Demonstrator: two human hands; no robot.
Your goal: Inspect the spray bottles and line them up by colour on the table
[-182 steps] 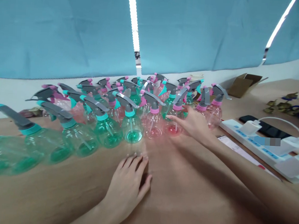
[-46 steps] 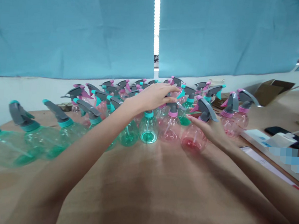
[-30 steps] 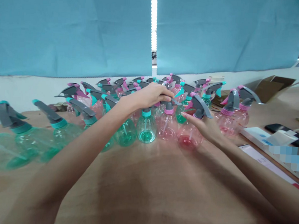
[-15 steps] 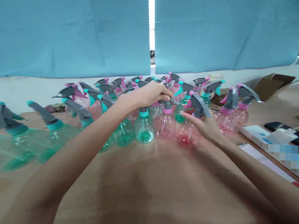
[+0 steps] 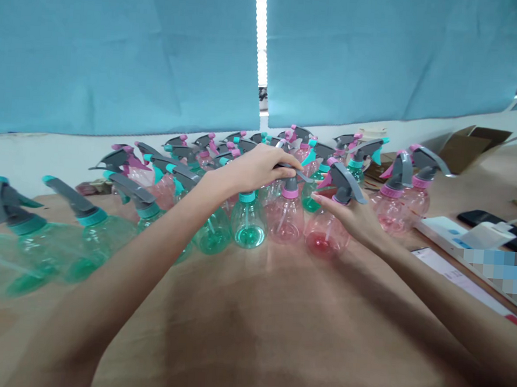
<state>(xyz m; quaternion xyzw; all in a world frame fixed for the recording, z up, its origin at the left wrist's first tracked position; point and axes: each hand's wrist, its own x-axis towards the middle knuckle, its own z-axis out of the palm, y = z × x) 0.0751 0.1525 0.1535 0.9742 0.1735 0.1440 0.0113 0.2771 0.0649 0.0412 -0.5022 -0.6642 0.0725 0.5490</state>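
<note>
My left hand point(image 5: 271, 166) reaches over the front row and is closed on the grey head of a pink spray bottle point(image 5: 286, 221), its fingers bent over the lever. That bottle stands upright on the table. My right hand point(image 5: 354, 217) is wrapped round the upper part of another pink spray bottle point(image 5: 326, 238), thumb pointing left across its front and the other fingers hidden behind. Red-tinted liquid shows at this bottle's base. Just left of the pink pair stands a green spray bottle point(image 5: 250, 225) with a teal collar.
Several more green and pink spray bottles crowd behind and to the left on the wooden table point(image 5: 276, 329). Two pink ones stand right of my right hand. Farther right are a white power strip point(image 5: 440, 231), a phone point(image 5: 459, 276) and an open cardboard box point(image 5: 471, 151). Blue sheeting point(image 5: 162, 53) hangs behind.
My left hand has shifted slightly to the right over the pink bottle's head, its fingers a little farther along the lever. My right hand and its bottle look unmoved.
</note>
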